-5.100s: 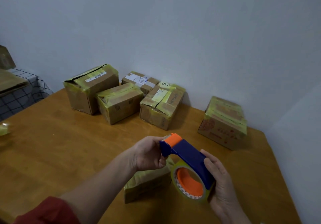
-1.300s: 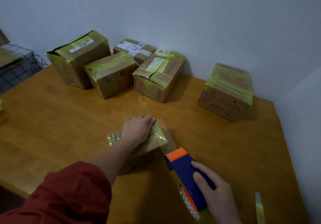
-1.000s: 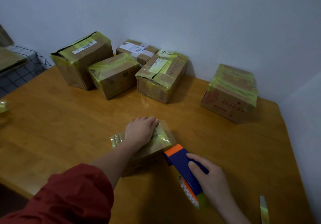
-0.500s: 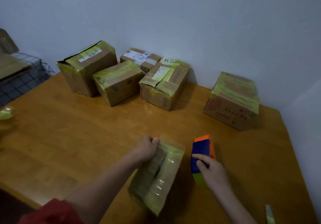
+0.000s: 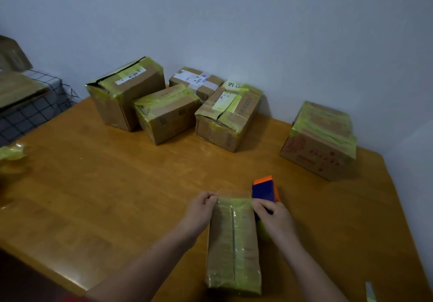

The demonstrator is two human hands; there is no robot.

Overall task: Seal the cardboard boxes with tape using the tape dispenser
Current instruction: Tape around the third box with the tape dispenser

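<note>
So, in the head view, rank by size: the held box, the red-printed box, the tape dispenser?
1. held box and red-printed box: look alike; the held one is nearer, so unranked.
2. tape dispenser: smallest, partly hidden.

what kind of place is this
Probably a home or small-office packing spot: a wooden table against a bare wall, taped cardboard boxes lined along it, and a tape dispenser beside the small box being handled.

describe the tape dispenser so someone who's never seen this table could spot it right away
On the wooden table, find the small taped box near the front edge, between the left hand and the right hand. The tape dispenser stands just right of that box's far end, beyond the right hand. It is the only blue and orange thing among brown cardboard.
</note>
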